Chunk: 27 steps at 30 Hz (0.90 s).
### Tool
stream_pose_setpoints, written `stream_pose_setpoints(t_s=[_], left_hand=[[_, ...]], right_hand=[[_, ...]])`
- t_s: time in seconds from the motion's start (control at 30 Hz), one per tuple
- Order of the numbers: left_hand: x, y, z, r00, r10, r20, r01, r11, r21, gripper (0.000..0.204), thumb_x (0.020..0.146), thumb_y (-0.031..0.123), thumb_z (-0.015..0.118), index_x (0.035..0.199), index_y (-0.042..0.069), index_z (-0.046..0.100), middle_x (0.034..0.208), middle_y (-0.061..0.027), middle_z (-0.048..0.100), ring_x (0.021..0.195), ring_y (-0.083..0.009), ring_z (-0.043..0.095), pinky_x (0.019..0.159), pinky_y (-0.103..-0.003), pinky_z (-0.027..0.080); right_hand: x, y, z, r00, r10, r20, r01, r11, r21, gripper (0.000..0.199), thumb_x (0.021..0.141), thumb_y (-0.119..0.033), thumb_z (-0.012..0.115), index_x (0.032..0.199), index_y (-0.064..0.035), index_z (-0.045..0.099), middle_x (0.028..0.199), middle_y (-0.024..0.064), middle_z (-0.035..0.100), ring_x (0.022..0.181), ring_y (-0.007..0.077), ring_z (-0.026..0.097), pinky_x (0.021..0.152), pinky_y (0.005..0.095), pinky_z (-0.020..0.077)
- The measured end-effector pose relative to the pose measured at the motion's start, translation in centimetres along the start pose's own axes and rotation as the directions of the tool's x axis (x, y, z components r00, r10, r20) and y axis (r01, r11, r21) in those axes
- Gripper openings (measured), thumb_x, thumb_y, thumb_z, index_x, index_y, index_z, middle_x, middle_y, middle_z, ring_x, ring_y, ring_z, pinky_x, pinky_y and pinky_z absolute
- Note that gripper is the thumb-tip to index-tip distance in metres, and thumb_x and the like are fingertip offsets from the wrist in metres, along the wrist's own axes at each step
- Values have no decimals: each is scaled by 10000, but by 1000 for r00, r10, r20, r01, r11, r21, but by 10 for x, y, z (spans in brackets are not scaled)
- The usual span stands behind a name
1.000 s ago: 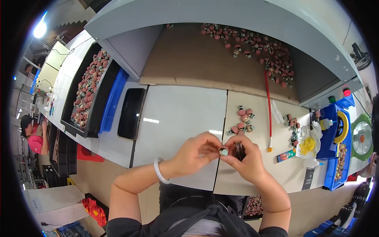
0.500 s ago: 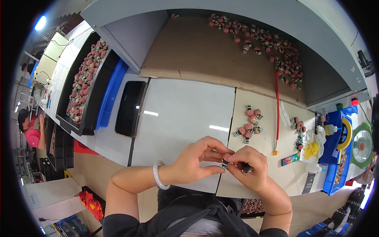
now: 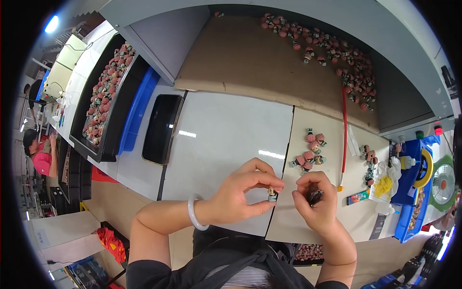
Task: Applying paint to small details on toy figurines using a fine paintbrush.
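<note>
One figure (image 3: 272, 194) was gripped between the thumb and fingers of the left hand (image 3: 232, 195), above the desk (image 3: 224, 144). Apart from it, the right hand (image 3: 321, 204) had its fingers curled around a dark thing (image 3: 315, 196), mostly hidden. Beyond the hands, several loose figures (image 3: 308, 155) lay clustered on the desk, left of a red brush (image 3: 344, 135); a phone (image 3: 161, 129) lay farther left.

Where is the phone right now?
In the head view, the phone lies toward the left side of the table, just right of the blue tray.
</note>
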<state>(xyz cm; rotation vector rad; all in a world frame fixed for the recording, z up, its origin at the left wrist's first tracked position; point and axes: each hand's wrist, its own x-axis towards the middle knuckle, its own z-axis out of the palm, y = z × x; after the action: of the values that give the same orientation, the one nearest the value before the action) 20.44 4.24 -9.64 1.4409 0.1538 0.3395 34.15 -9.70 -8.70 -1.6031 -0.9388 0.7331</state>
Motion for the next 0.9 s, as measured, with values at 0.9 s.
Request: stream_pose_setpoints(t_s=[0.9], left_hand=[[-1,-2,-2,999,-3,46,10,988,-154,359,697,-107,635,1004,30,512,1082,-157,551,940,-189,553,849,-322,444]], right_hand=[[-4,8,-9,993,-93,71,85,991,107,177,706,-9,447,865,-10,369,702,68,485,542,95,382,501,234,339]])
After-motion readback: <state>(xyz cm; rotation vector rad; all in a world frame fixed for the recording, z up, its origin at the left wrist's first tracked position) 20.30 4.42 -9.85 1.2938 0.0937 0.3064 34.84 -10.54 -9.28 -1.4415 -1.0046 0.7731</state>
